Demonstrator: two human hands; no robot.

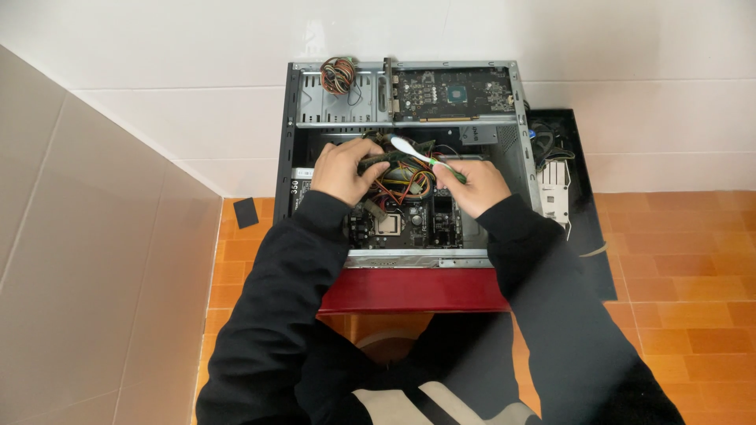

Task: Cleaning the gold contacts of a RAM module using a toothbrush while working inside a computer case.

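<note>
a: where are the hands?

b: both are inside an open desktop computer case (290, 118) that lies on its side on the orange tiled floor (693, 260), by a white tiled wall.

a: what is the left hand doing?

b: the left hand (344, 171) is curled shut around a dark, flat part (378, 160) above the motherboard (405, 222), just beside a tangle of coloured cables (403, 185). i cannot tell exactly what that part is.

a: and the right?

b: the right hand (475, 185) is closed on a toothbrush (417, 153), white with a green grip. its head points up and to the left, over the part that the left hand holds. whether the bristles touch it, i cannot tell.

a: so the hands are apart?

b: yes, near each other but not touching, with the cables between them.

a: what else is around?

b: a graphics card (453, 93) lies face up on the upper metal shelf of the case, beside a coiled cable bundle (340, 75). the black side panel (587, 228) lies on the floor to the right, with a white bracket (555, 189) on it. a small black square (246, 212) lies on the floor to the left. a red panel (413, 290) runs along the near edge of the case.
</note>
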